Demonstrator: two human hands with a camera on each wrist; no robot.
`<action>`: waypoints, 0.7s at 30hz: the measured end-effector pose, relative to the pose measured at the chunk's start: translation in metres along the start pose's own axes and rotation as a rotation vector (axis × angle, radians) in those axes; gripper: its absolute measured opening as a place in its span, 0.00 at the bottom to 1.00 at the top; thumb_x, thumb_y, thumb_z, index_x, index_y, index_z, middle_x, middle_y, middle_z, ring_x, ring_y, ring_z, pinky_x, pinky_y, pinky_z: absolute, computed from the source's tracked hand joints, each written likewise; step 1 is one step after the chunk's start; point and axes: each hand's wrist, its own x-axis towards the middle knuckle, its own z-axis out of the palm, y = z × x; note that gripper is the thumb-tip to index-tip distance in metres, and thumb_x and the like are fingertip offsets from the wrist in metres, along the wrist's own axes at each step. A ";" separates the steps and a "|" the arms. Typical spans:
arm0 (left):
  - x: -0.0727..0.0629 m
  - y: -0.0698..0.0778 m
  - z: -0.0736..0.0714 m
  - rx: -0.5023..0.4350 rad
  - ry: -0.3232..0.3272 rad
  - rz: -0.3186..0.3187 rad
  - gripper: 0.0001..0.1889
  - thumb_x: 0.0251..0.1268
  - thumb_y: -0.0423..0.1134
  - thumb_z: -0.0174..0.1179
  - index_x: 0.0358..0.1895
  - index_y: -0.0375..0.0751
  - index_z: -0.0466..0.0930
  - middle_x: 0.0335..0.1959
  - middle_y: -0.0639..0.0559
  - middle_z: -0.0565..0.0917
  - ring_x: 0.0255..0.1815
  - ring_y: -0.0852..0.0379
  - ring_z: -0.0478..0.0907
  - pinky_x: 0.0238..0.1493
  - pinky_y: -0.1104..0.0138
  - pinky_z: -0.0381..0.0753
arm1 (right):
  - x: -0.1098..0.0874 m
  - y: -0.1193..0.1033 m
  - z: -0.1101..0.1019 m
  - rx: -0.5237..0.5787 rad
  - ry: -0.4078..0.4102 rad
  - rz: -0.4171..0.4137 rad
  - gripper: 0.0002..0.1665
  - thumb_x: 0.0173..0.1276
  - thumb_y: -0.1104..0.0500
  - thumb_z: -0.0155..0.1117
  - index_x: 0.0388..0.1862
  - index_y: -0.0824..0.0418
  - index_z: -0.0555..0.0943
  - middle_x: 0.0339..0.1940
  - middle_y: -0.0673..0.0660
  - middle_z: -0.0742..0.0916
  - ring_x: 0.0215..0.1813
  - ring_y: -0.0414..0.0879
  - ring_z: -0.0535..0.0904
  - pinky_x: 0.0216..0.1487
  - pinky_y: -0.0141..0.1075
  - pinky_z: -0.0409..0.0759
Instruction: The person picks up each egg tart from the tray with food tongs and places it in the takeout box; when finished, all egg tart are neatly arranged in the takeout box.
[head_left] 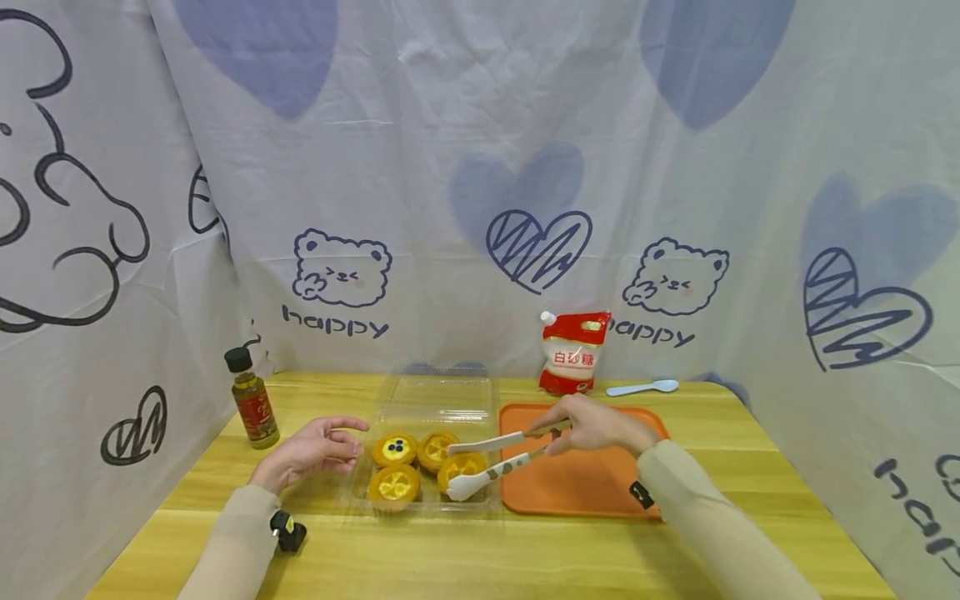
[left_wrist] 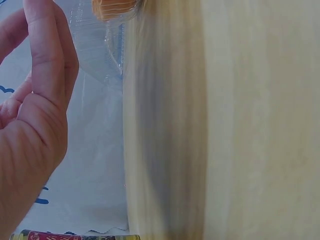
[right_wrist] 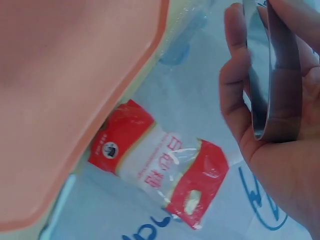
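1. Clear box [head_left: 438, 408]: probably light, flexible; left hand [head_left: 321, 450], half open, holds nothing at its nine o'clock.
2. Tongs [head_left: 491, 442]: right hand [head_left: 596, 423] grips them, arms apart.
3. Tart [head_left: 462, 463], box's three o'clock: probably fragile; pinch sides gently.

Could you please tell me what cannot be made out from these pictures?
Head view: part of the front right tart, hidden by the tongs.
Head view: part of the orange tray, covered by the right hand and sleeve.
Head view: the bottle's fine print, too small.
Right wrist view: the tongs' tips, cut off by the top edge.
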 end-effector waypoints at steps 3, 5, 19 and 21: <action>0.000 0.000 0.000 -0.002 0.001 -0.001 0.32 0.66 0.29 0.60 0.69 0.24 0.56 0.40 0.42 0.84 0.36 0.53 0.83 0.40 0.65 0.87 | 0.004 -0.005 -0.006 -0.040 -0.025 -0.006 0.21 0.61 0.57 0.72 0.55 0.52 0.85 0.37 0.45 0.88 0.35 0.45 0.77 0.37 0.32 0.77; 0.001 -0.001 0.000 -0.002 0.003 -0.001 0.32 0.66 0.29 0.60 0.69 0.23 0.56 0.40 0.42 0.84 0.36 0.53 0.83 0.40 0.65 0.87 | 0.006 -0.008 -0.010 -0.061 -0.043 -0.004 0.21 0.61 0.56 0.73 0.55 0.51 0.85 0.38 0.43 0.88 0.36 0.43 0.77 0.38 0.31 0.77; 0.001 0.001 0.000 -0.007 0.006 -0.006 0.32 0.66 0.28 0.60 0.69 0.23 0.56 0.40 0.42 0.83 0.35 0.54 0.83 0.39 0.65 0.87 | 0.014 -0.009 -0.014 -0.028 -0.112 0.051 0.23 0.60 0.58 0.74 0.55 0.50 0.85 0.45 0.40 0.88 0.38 0.37 0.81 0.42 0.31 0.82; 0.000 0.001 0.000 -0.008 0.005 -0.007 0.32 0.66 0.28 0.60 0.69 0.23 0.55 0.40 0.42 0.84 0.35 0.54 0.83 0.39 0.65 0.87 | 0.014 -0.008 -0.014 -0.027 -0.111 0.040 0.23 0.59 0.58 0.74 0.56 0.51 0.85 0.45 0.41 0.88 0.37 0.37 0.81 0.42 0.31 0.82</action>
